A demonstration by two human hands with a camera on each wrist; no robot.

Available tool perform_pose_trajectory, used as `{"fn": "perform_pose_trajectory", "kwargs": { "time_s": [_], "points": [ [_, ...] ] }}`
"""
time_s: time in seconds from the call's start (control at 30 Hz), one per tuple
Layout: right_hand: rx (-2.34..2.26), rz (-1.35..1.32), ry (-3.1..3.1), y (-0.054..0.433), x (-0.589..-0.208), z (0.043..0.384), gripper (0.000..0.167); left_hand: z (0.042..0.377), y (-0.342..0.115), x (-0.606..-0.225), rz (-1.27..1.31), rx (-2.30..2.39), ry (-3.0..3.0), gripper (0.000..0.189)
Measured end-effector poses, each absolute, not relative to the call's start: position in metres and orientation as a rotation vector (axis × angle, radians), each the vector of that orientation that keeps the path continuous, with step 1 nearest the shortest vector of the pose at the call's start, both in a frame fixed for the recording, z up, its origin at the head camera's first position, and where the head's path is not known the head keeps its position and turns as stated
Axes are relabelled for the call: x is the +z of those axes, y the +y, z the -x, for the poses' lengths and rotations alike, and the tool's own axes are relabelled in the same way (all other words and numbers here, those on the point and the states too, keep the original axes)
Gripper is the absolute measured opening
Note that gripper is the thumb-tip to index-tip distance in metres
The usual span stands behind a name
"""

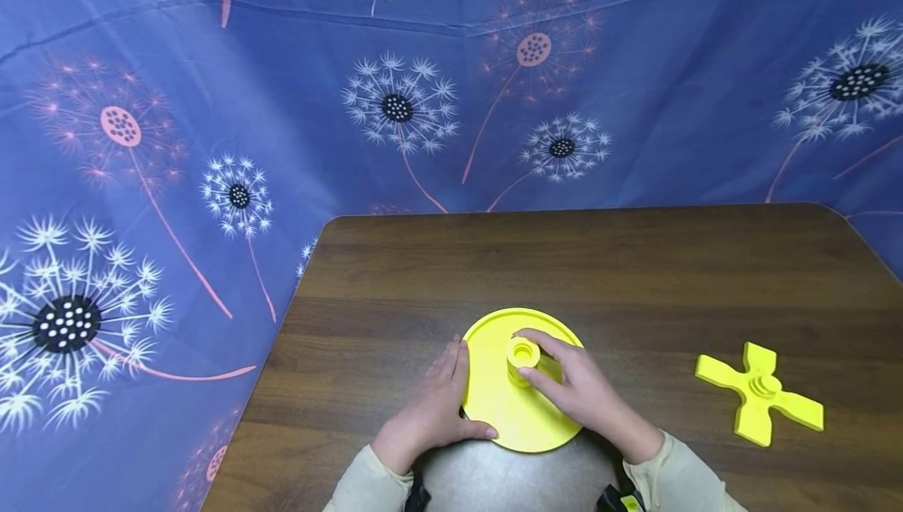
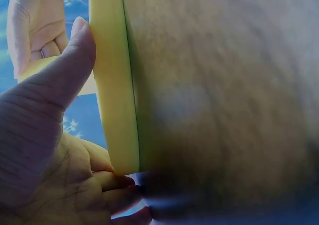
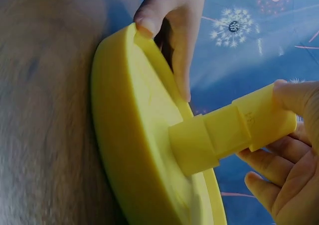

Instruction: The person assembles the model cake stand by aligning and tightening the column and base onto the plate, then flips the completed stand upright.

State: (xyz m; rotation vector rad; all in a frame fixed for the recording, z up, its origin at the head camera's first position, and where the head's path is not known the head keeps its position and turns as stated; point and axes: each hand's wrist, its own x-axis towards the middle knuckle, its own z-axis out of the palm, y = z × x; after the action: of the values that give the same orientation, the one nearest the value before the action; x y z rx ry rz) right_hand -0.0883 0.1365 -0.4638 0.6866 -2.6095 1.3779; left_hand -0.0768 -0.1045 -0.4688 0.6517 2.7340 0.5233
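Observation:
A yellow round disc (image 1: pixel 531 426) with a raised rim lies flat near the table's front edge. My left hand (image 1: pixel 433 410) holds its left side, thumb and fingers spread along the rim. From the disc's middle rises a stepped yellow post (image 3: pixel 192 144). Its wider, ring-like top section (image 3: pixel 261 116) is pinched between the thumb and fingers of my right hand (image 1: pixel 585 386). Seen from above in the head view, that top has a round hole. Whether the top section is a separate piece I cannot tell.
To the right on the brown wooden table (image 1: pixel 395 261) lies a yellow four-armed cross piece (image 1: pixel 763 385) with a raised round hub. Behind the table and along its left hangs a blue dandelion-print cloth (image 1: pixel 296 104). A grey rounded surface (image 1: pixel 522 481) shows in front of the disc.

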Motion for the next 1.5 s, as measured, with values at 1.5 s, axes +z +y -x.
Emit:
{"fn": "perform_pose_trajectory", "kwargs": {
  "time_s": [1.5],
  "points": [
    [0.562,0.065,-3.065,0.419,-0.494,0.029,0.072,0.079,-0.103,-0.462,-0.607,0.506,2.692,0.126]
  ]
}}
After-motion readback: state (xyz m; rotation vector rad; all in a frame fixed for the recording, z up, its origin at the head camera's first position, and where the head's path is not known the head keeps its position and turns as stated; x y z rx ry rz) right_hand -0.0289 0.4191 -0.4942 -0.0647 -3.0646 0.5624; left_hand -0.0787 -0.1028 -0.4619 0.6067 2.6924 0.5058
